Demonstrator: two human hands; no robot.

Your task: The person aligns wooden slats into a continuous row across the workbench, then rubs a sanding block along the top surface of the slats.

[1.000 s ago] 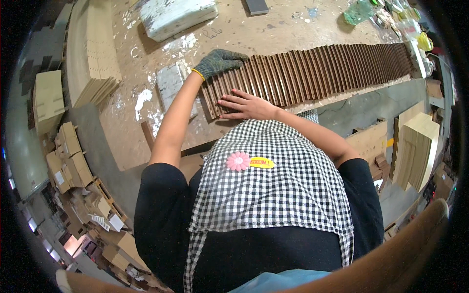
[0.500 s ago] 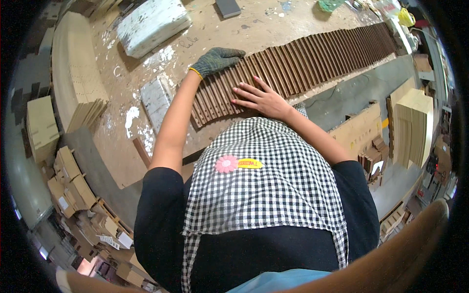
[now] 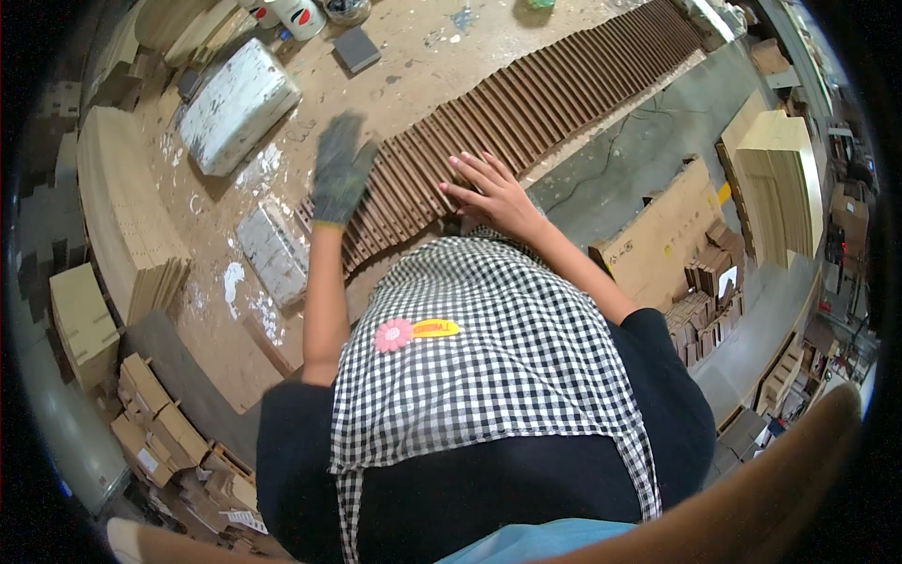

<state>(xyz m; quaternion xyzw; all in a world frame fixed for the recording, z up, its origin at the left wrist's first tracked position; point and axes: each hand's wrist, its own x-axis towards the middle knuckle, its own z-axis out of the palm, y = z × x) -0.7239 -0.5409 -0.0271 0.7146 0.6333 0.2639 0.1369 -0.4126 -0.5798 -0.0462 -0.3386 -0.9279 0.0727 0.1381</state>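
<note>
- Head view: we see long rows of narrow, dark-brown, wood-like strips (image 3: 526,99) running from frame centre-left up to the upper right, side by side on the paint-spotted tan tabletop (image 3: 413,68).
- Left hand, in a grey knit glove with a yellowish cuff (image 3: 341,171): centre-left, over the row's lower-left end, fingers straight, thumb apart; blurred, nothing seen gripped, contact we can't tell.
- Right hand, bare (image 3: 498,199): mid-frame at the row's near edge, palm down, fingers loosely spread; fingertips seem to rest on the strips, none pinched.
- Progress, our judgement: lining-up looks mostly done; the lower-left end is stepped, so some evening may be left. Anything further, we can't tell.
- Textures: strips ridged, straight-edged; white, dark-flecked, brick-shaped block (image 3: 240,105) upper left, scuffed; flatter whitish slab (image 3: 274,252) below it, similarly worn; small matte dark-grey rectangular block (image 3: 357,49) top, smooth-looking.
</note>
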